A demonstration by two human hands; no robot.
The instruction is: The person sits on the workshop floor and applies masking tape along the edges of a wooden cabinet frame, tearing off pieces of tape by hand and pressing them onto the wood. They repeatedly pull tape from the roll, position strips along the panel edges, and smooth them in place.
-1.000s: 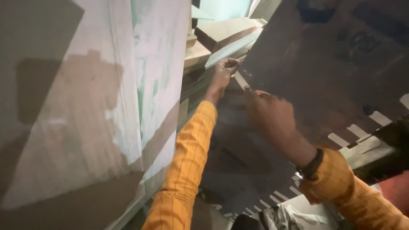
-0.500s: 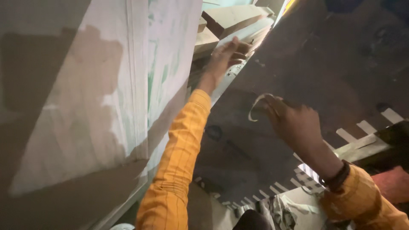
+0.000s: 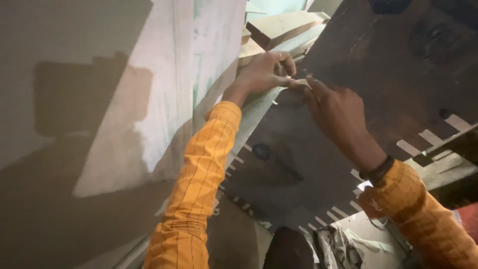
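Pale, chalky board (image 3: 164,99) fills the scene left of the dark sheet (image 3: 378,74), which is smooth, flat and notched along its lower edge. At that sheet's left edge, the left hand (image 3: 264,72) pinches a thin pale strip (image 3: 300,82), lying roughly level, left to right. The right hand (image 3: 338,112) nips the strip's other end.

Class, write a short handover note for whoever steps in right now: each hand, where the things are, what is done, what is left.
Left hand: fingers curled, pinching a small pale strip at the edge of the dark board.
Right hand: fingertips meet the same strip from the other side.
Pale panel stands to the left; offcuts are stacked behind.
Done: strip gripped by both hands.
Left: cannot tell from this view.
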